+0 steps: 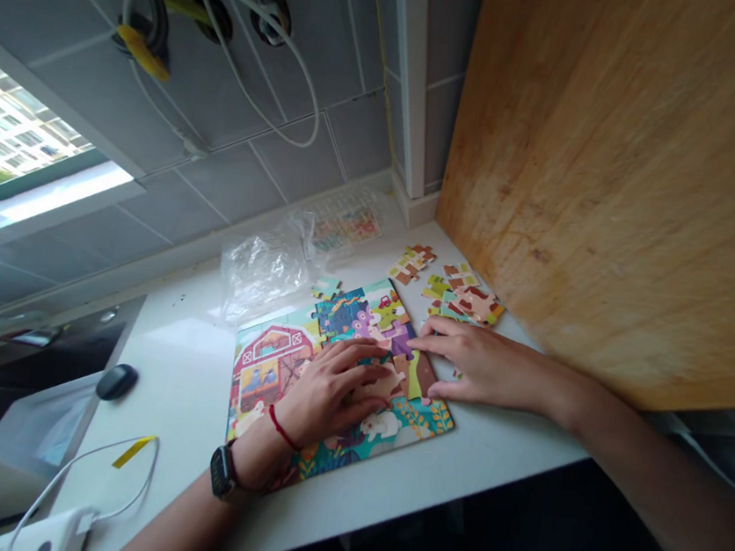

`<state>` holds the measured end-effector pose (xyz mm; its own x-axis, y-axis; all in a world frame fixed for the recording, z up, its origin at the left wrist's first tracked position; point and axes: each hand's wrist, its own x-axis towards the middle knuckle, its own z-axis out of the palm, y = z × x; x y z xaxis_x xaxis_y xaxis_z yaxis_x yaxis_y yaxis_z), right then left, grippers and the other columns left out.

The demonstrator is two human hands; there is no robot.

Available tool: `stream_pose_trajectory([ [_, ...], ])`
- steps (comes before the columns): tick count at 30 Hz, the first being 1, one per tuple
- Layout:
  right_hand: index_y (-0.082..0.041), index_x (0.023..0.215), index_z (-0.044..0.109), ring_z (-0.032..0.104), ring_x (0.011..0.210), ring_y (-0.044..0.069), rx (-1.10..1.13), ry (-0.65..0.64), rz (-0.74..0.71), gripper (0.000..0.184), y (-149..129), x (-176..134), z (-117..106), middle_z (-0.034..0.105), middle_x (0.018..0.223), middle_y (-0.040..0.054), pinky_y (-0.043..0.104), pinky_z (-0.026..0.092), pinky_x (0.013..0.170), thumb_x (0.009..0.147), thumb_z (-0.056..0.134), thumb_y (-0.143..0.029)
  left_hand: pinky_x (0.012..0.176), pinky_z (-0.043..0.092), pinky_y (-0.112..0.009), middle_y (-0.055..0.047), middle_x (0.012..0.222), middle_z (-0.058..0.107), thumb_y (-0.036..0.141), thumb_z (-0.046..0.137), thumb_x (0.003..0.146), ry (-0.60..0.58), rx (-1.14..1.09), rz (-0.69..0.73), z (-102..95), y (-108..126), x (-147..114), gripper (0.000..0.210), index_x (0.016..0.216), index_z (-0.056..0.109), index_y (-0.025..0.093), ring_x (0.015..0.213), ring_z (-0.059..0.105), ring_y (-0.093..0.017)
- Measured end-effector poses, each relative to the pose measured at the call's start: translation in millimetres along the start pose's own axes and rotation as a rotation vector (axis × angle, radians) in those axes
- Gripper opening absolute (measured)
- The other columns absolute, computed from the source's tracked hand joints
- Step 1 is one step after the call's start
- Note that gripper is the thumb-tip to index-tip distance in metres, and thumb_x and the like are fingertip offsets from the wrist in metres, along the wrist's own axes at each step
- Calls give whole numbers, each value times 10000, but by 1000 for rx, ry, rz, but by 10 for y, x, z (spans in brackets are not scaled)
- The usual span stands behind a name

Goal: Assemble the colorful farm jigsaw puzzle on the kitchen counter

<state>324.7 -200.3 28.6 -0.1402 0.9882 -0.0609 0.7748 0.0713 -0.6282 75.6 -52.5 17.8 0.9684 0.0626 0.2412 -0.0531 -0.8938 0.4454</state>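
Observation:
A farm-scene jigsaw puzzle (271,341) lies on the white countertop, with a red barn on its left and a white rabbit near its lower edge. My left hand (331,391) rests over the middle of it, palm down with fingers apart, hiding part of the picture. At the puzzle's right edge is my right hand (481,361), its fingers spread and their tips touching the pieces along that side. Whether a small piece sits under either hand's fingertips is hidden. Loose puzzle pieces (477,303) lie in a heap just beyond my right hand.
More joined pieces (412,263) and a single piece (326,288) lie behind the puzzle. Crumpled clear plastic (266,268) and a bagged picture sheet (350,225) are near the wall. A wooden panel (617,180) stands at right. A black mouse (117,382) and white power strip (56,532) are left.

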Motion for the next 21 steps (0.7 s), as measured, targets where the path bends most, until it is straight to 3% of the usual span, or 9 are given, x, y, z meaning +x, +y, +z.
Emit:
stream_pose_trajectory([
  [6, -215, 1043, 767, 684, 990, 245, -88, 51, -63, 205, -73, -42, 8, 694, 1127, 87, 334, 539, 876, 844, 801, -249, 1058, 562, -451, -138, 1360, 671, 414, 695, 983, 13, -23, -30, 12, -16, -16, 383, 1302, 633, 210, 1255, 642, -267],
  [13, -201, 1054, 754, 685, 982, 238, -71, 47, -91, 254, -34, -8, -7, 686, 1116, 85, 329, 544, 857, 820, 830, -266, 1091, 541, -457, -145, 1379, 656, 427, 708, 973, 34, -55, -43, 17, -17, -23, 520, 1420, 538, 222, 1292, 624, -274],
  [21, -202, 986, 739, 686, 985, 238, -51, 60, -110, 190, -20, -9, -11, 682, 1141, 86, 331, 544, 850, 815, 819, -219, 1065, 554, -455, -135, 1380, 647, 473, 732, 948, 5, -66, -145, 29, -35, -67, 660, 1513, 468, 256, 1264, 633, -278],
])
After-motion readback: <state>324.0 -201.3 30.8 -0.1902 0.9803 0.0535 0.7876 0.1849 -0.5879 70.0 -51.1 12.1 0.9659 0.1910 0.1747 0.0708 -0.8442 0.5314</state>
